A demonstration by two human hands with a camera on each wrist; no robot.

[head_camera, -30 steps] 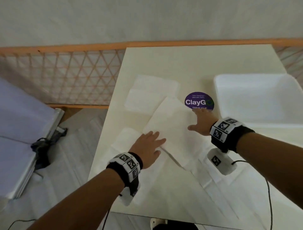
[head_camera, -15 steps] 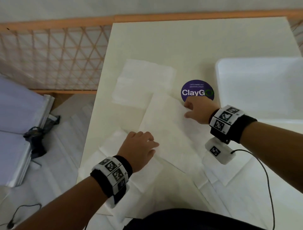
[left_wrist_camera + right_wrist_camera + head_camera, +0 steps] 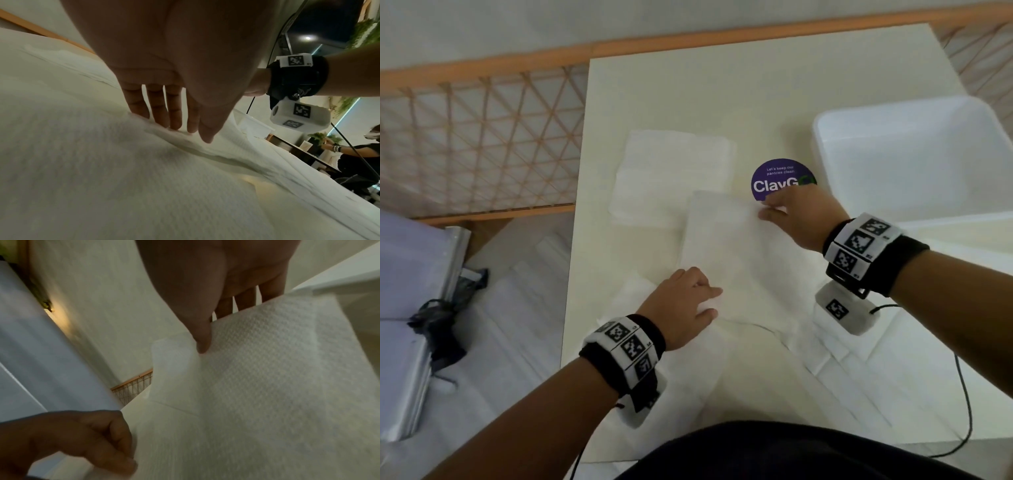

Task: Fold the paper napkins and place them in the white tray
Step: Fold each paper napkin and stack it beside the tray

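Note:
A white paper napkin [image 3: 739, 260] lies unfolded in the middle of the cream table [image 3: 722, 96], on top of other napkins. My right hand [image 3: 774, 212] pinches its far right corner, thumb on top and fingers behind the lifted paper [image 3: 267, 369]. My left hand [image 3: 709, 301] holds the near left edge, fingers curled with the tips on the paper [image 3: 102, 162]. The white tray [image 3: 825, 144] stands to the right, with nothing visible inside it.
Another napkin [image 3: 671, 174] lies flat at the back left, and more unfolded napkins [image 3: 842, 370] spread toward the front edge. A round purple sticker [image 3: 777, 178] sits between napkin and tray. A wooden lattice rail [image 3: 482, 144] runs left of the table.
My left hand lay flat on the napkin; now its fingers curl at the edge. My right hand went from resting on the paper to pinching the far corner by the sticker.

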